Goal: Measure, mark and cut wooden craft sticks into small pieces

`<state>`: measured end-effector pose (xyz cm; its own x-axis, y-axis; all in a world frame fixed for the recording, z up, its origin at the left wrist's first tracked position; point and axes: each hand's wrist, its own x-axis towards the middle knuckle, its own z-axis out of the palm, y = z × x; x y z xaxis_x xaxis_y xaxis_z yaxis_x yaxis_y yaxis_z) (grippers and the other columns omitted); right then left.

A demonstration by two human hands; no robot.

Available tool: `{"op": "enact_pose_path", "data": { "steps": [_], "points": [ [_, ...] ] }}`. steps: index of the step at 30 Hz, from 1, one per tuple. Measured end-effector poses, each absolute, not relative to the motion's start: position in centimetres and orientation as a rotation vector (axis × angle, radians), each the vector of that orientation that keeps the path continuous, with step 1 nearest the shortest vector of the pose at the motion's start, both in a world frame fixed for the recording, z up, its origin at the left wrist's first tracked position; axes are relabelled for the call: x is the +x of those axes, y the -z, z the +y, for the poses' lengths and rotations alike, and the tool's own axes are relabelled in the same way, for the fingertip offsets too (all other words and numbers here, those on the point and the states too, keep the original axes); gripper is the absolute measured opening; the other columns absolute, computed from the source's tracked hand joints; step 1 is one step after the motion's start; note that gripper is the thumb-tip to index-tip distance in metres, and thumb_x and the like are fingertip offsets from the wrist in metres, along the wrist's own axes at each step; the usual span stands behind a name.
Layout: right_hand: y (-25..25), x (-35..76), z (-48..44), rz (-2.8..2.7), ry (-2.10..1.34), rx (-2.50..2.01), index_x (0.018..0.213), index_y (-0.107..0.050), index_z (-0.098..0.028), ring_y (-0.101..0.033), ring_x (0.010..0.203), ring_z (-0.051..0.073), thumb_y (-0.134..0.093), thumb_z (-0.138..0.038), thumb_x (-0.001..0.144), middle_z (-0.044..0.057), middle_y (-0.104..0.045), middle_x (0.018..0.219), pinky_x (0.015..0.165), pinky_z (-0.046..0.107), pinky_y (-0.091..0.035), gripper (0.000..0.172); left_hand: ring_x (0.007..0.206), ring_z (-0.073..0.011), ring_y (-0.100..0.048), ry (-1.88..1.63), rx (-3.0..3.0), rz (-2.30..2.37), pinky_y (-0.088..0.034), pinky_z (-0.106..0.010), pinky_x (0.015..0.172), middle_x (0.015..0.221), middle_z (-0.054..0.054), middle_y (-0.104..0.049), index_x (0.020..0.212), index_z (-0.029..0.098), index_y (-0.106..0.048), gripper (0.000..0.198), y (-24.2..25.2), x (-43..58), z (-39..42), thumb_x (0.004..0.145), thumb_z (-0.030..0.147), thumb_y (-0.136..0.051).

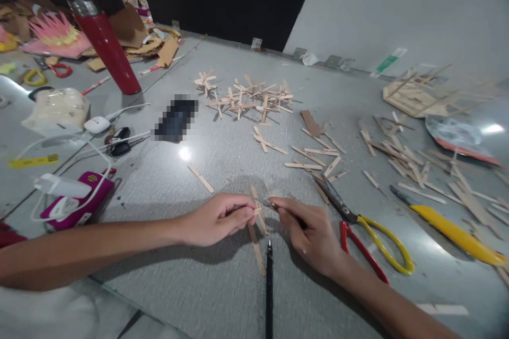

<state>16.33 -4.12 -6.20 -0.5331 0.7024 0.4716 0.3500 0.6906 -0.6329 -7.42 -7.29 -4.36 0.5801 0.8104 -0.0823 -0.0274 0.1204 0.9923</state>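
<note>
My left hand [222, 217] is closed in a pinch on a small piece of wooden craft stick [259, 211]. Opposite it, my right hand [312, 228] is closed on a thin, grey, blade-like piece [263, 202] whose tip reaches toward the left fingertips. How far that piece runs inside the right fingers is hidden. Below the hands, a craft stick [256, 251] lies on the table, partly covered by another stick and the left fingers. A black pen [269, 286] points up toward the gap between my hands.
Scissors [353, 220] with red and yellow handles and a yellow utility knife [457, 230] lie right of my right hand. Assembled stick shapes [254, 96] and loose sticks spread behind. A phone [176, 119], red bottle [107, 47] and purple power bank [81, 198] stand or lie left.
</note>
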Motion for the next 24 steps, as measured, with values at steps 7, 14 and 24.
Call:
{"op": "enact_pose_path", "data": {
  "steps": [7, 14, 24],
  "points": [
    [6.5, 16.3, -5.1, -2.288, -0.231, -0.656, 0.142, -0.061, -0.019, -0.071, 0.061, 0.015, -0.051, -0.006, 0.102, 0.004, -0.079, 0.083, 0.057, 0.024, -0.057, 0.043, 0.052, -0.0090, -0.034, -0.741, 1.233, 0.741, -0.027, -0.023, 0.051, 0.060, 0.009, -0.039, 0.086, 0.019, -0.050, 0.046, 4.5, -7.4, -7.3, 0.105, 0.060, -0.048],
    [6.3, 16.6, -5.3, -2.361, -0.044, -0.582, 0.163, -0.039, -0.015, -0.072, 0.067, 0.015, -0.050, -0.001, 0.102, 0.006, -0.077, 0.087, 0.060, 0.022, -0.058, 0.063, 0.052, -0.0091, -0.034, -0.748, 1.217, 0.721, -0.028, -0.022, 0.051, 0.060, 0.008, -0.040, 0.085, 0.019, -0.052, 0.049, 4.7, -7.4, -7.3, 0.103, 0.064, -0.050],
    [6.5, 16.8, -5.4, -2.392, -0.052, -0.595, 0.160, -0.045, -0.014, -0.071, 0.064, 0.015, -0.050, -0.001, 0.102, 0.005, -0.075, 0.083, 0.058, 0.022, -0.056, 0.060, 0.051, -0.0082, -0.035, -0.716, 1.185, 0.734, -0.027, -0.022, 0.049, 0.062, 0.008, -0.040, 0.084, 0.019, -0.051, 0.051, 4.4, -7.5, -7.3, 0.101, 0.067, -0.052]
  ]
}}
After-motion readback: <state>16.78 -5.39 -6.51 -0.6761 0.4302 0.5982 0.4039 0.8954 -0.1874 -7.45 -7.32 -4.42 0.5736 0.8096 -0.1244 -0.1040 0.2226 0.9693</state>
